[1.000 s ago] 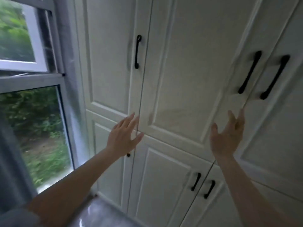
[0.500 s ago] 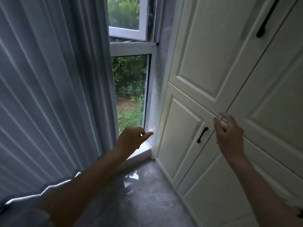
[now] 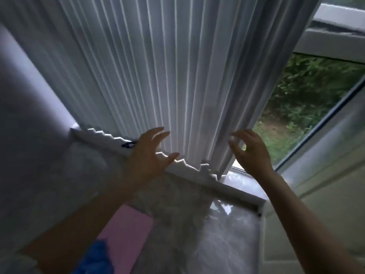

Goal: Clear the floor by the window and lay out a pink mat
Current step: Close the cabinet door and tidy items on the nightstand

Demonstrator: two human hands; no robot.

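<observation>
Left to right. A pale wall [image 3: 29, 119] bounds the left edge; its surface reads as smooth and matt. Low in the frame lies the pink mat [image 3: 126, 234], a flat sheet with a rounded corner, resting on the floor [image 3: 177, 224] and partly hidden by the left forearm; a blurred blue object [image 3: 94, 258] overlaps its near end and cannot be identified. The floor is grey, marble-patterned and glossy, with bright window reflections toward the right. The left hand [image 3: 148, 153] is spread, fingers [image 3: 158, 131] extended and released, at or just before the hem of the curtain [image 3: 158, 76]; contact cannot be confirmed. The curtain is a thin, pale, sharply pleated fabric whose lower edge forms a zigzag line above a low white sill [image 3: 197, 178]. The right hand [image 3: 250, 151] is at the curtain's free edge, fingers loosely curled; whether they pinch the fabric cannot be told. Beyond is the window [image 3: 308, 99], with foliage outside. Risks, as judged: a hard pull could crease the pleats or strain the hanging; loose hem fabric could trail onto the floor where the mat must lie; the glossy floor may let the mat slide.
</observation>
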